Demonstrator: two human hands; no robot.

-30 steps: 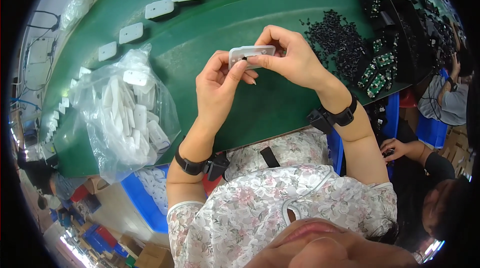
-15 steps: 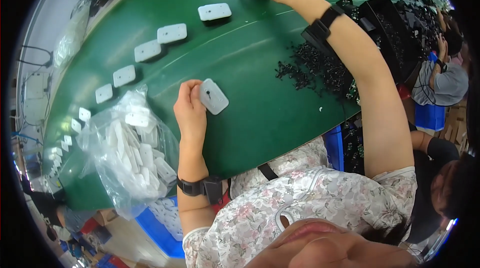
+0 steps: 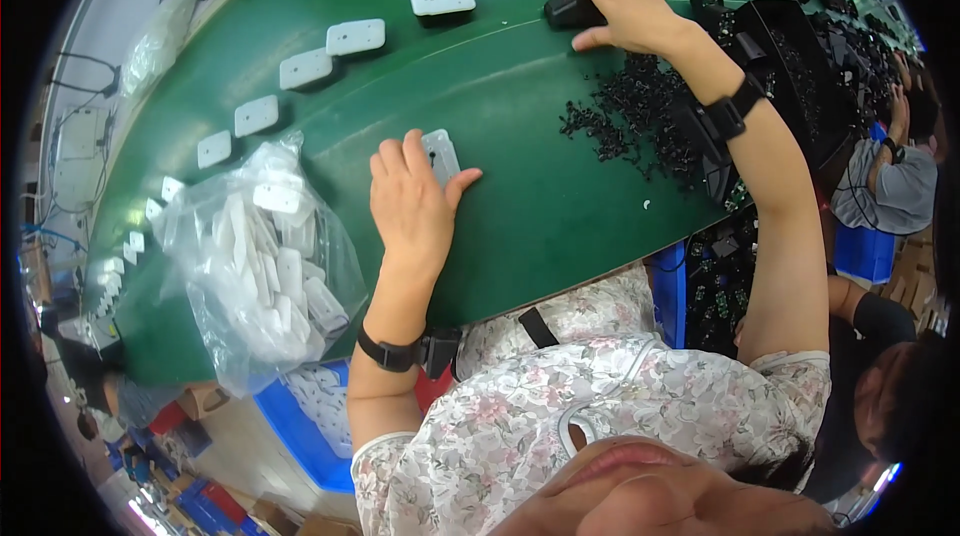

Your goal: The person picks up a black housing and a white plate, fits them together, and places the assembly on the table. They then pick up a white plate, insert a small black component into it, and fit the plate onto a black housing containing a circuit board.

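My left hand lies over a white plastic cover on the green table, fingers stretched out and thumb spread to the right. The palm and fingers hide part of the cover. Farther off to the right, my right hand has its fingers and thumb around a black plastic housing, which is at the table surface. The underside of the housing is hidden. Between my right forearm and the table's middle lies a loose pile of small black parts.
White-topped housings stand in a curved row at the far left. A clear bag of white covers rests at the near-left table edge. At the right are a black tray, black parts and co-workers. Blue bins stand below the table.
My right hand has come nearer and to the right with the black housing. My left hand has shifted from the cover's left edge to over it, thumb now spread.
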